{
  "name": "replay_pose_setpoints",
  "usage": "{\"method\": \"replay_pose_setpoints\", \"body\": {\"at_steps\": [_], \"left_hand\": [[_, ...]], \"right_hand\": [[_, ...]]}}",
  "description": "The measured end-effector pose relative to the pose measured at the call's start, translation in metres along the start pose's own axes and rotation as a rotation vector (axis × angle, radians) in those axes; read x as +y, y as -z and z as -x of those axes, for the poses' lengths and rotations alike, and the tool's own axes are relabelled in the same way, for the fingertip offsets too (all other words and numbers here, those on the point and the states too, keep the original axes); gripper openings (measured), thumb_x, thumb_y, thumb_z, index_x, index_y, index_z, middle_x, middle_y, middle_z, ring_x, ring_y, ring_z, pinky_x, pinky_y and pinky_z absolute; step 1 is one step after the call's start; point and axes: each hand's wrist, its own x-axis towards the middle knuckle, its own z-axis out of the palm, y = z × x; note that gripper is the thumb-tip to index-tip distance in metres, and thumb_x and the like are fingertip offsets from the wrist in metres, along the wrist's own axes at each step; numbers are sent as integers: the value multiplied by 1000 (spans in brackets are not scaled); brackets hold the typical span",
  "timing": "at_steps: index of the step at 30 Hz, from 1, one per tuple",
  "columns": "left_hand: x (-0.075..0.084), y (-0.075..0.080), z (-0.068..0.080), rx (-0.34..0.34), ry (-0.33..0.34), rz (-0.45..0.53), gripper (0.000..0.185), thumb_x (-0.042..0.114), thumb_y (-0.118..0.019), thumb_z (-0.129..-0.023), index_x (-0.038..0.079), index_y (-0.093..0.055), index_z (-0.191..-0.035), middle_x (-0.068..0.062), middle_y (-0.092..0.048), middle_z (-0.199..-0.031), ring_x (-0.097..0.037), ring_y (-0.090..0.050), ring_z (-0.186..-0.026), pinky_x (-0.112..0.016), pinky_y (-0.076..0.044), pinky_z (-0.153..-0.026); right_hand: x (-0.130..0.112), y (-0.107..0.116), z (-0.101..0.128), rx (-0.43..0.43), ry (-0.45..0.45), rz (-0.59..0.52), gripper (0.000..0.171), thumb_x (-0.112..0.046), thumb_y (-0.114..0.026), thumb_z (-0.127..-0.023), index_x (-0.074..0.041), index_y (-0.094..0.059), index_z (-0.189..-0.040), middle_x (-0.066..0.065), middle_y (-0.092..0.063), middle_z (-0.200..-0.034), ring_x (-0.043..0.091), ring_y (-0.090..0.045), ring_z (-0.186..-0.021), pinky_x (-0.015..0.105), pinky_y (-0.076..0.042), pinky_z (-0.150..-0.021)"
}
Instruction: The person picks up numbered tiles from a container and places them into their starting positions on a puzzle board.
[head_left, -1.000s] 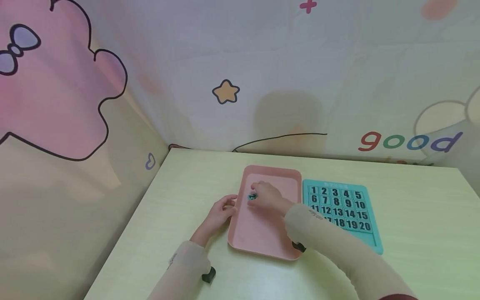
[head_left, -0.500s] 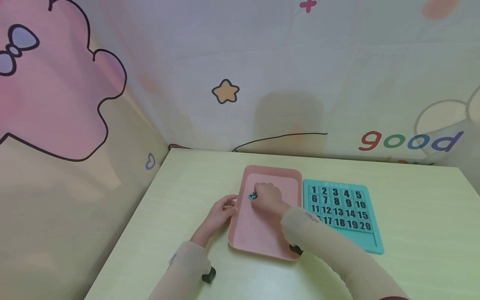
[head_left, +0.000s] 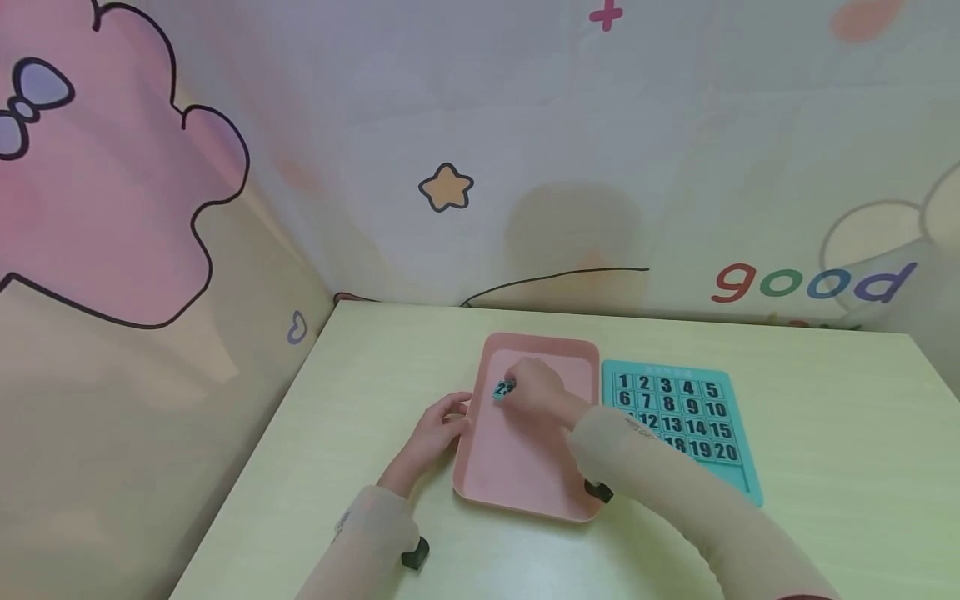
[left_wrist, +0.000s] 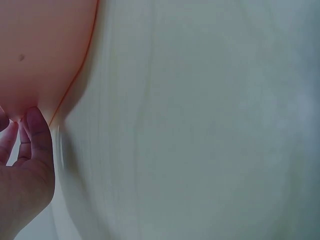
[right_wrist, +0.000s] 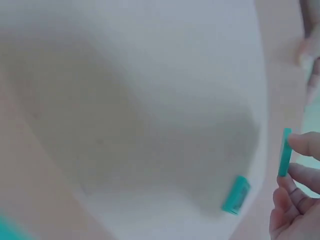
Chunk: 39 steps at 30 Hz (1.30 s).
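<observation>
The right hand (head_left: 534,390) pinches a teal number tile (head_left: 503,389) over the pink tray (head_left: 517,475), while the left hand's (head_left: 435,429) relaxed fingers touch its nine-o'clock rim.

Both forearms reach forward in pale sleeves, each with a dark strap at the wrist – the left hand (head_left: 433,429) lies low with fingers loosely bent, the right hand (head_left: 536,392) is raised a little, fingertips pinched together
</observation>
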Motion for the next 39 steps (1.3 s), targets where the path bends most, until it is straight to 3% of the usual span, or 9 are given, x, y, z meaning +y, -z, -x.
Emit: {"method": "replay_pose_setpoints", "body": {"at_steps": [5, 9, 12, 17, 24, 33, 39], "left_hand": [[1, -1, 1, 5, 15, -9, 41, 3, -49, -84, 1, -45, -125, -15, -51, -105, -18, -52, -86, -26, -46, -74], [-1, -2, -1, 6, 15, -5, 41, 2, -49, -84, 1, -45, -125, -18, -50, -107, -19, -53, -87, -27, -46, -74], [-10, -2, -7, 4, 11, 13, 41, 2, -50, -84, 2, -45, -125, -18, -50, -107, -19, -52, -87, -27, -46, -73], [-26, -2, -16, 16, -5, 8, 41, 4, -51, -84, 5, -47, -124, -15, -51, -106, -17, -53, -86, -25, -46, -72], [-28, -3, -19, 35, 2, -13, 41, 4, -52, -83, 7, -48, -123, -13, -52, -105, -17, -52, -85, -25, -45, -72], [-1, -3, -2, 14, 12, -11, 41, 1, -50, -83, 1, -46, -124, -16, -51, -105, -18, -51, -85, -25, -45, -73], [1, -5, 0, 6, 1, -14, 42, 1, -49, -83, 0, -44, -125, -19, -50, -107, -17, -51, -84, -25, -44, -72]], "right_hand": [[-1, 16, 9, -10, 91, -74, 12, -13, -62, -77, -11, -59, -65, -5, -43, -53, 10, -42, -52, 22, -36, -55], [3, 29, 18, 1, 168, -61, 14, -12, -60, -77, -7, -55, -65, -1, -45, -56, 12, -43, -58, 25, -37, -60], [7, 37, 27, 18, 180, -60, 8, -13, -62, -77, -5, -63, -77, 0, -57, -70, 14, -48, -68, 25, -41, -63], [16, 48, 46, 41, 189, -81, 35, -15, -66, -76, -3, -62, -108, 8, -60, -100, 16, -51, -76, 24, -46, -64], [33, 66, 77, 31, 182, -105, 36, -16, -66, -75, -5, -61, -109, 4, -59, -96, 14, -49, -77, 23, -43, -59], [64, 85, 117, 53, 204, -15, 33, -17, -66, -76, -9, -63, -107, 1, -56, -93, 13, -49, -75, 21, -44, -59], [92, 86, 139, 71, 162, -39, 31, -16, -67, -75, -7, -63, -105, 3, -57, -93, 11, -48, -74, 19, -44, -58]]}}
